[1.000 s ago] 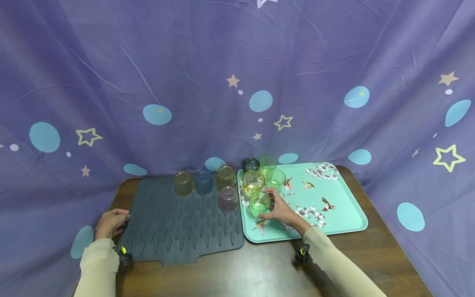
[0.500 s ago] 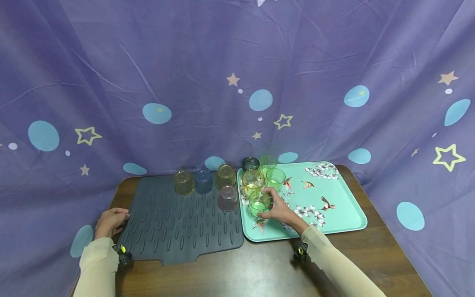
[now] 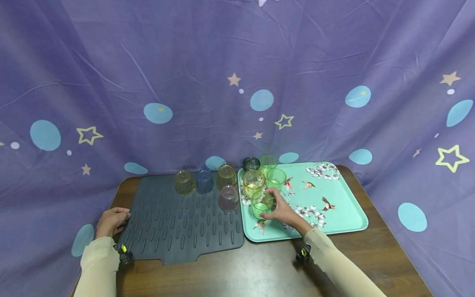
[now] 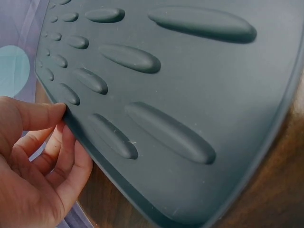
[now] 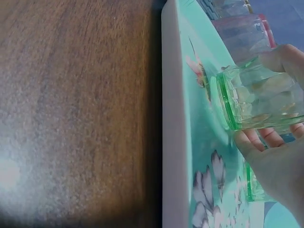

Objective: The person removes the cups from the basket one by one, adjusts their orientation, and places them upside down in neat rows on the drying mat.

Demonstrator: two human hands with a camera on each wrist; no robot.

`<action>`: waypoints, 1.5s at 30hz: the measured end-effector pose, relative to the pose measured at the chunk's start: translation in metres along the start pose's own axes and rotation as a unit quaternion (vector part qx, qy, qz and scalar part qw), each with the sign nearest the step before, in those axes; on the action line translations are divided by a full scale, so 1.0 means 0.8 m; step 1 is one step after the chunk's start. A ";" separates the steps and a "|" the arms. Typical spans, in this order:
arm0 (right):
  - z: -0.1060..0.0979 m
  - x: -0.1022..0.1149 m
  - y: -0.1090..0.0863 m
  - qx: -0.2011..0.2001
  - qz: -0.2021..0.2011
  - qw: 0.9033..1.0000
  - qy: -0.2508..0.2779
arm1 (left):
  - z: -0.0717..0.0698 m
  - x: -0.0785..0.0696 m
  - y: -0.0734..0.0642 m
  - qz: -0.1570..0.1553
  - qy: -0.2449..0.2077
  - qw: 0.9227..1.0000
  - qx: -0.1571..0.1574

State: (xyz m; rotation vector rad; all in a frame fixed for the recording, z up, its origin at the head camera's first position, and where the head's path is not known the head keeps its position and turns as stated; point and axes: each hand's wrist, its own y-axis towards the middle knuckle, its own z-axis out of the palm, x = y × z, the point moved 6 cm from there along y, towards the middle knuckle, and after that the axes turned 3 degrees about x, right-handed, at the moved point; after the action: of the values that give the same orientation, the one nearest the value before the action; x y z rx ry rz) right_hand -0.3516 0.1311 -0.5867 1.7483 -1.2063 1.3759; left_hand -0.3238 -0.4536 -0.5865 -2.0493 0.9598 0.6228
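My right hand (image 3: 281, 209) grips a clear green glass (image 3: 261, 206) near the front left of the turquoise tray (image 3: 345, 206). In the right wrist view thumb and fingers wrap the green glass (image 5: 263, 95) from both sides, its thick base close over the tray. My left hand (image 3: 110, 222) pinches the left edge of the dark grey drying mat (image 3: 167, 222). The left wrist view shows the thumb on the rim of the mat (image 4: 190, 95), with the other fingers curled below it. Close behind the gripped glass stand a yellow glass (image 3: 254, 185) and another green glass (image 3: 276, 179).
At the tray's back left are a dark glass (image 3: 251, 164) and a further green glass (image 3: 268, 163). Upside down on the mat stand two amber glasses (image 3: 184, 183), a blue glass (image 3: 204, 182) and a pink glass (image 3: 228, 199). A purple curtain (image 3: 193, 103) hangs behind the wooden table (image 3: 222, 272).
The green glass in my right hand has shifted slightly to the right, away from the tray's left rim. My left hand has stayed at the mat's edge.
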 end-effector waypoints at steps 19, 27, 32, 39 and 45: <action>-0.006 0.056 -0.020 0.007 -0.071 0.997 0.005 | 0.000 -0.001 -0.002 -0.001 0.001 1.000 -0.001; -0.002 0.090 -0.016 0.023 -0.083 0.996 0.037 | 0.001 -0.001 -0.003 -0.003 0.003 1.000 0.000; 0.002 0.114 -0.007 0.027 -0.111 0.992 0.046 | -0.001 -0.001 -0.002 0.001 -0.001 1.000 0.002; 0.008 0.150 0.007 0.032 -0.146 0.987 0.057 | -0.001 -0.001 -0.003 0.011 -0.002 1.000 0.008; 0.012 0.182 0.020 0.044 -0.178 0.983 0.029 | 0.002 0.002 0.000 0.008 -0.003 1.000 0.008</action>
State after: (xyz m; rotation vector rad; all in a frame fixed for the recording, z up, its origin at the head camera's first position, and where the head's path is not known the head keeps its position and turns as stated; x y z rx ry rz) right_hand -0.3555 0.0748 -0.4516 1.8618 -0.7620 1.2693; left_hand -0.3231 -0.4532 -0.5882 -2.0267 0.9752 0.6287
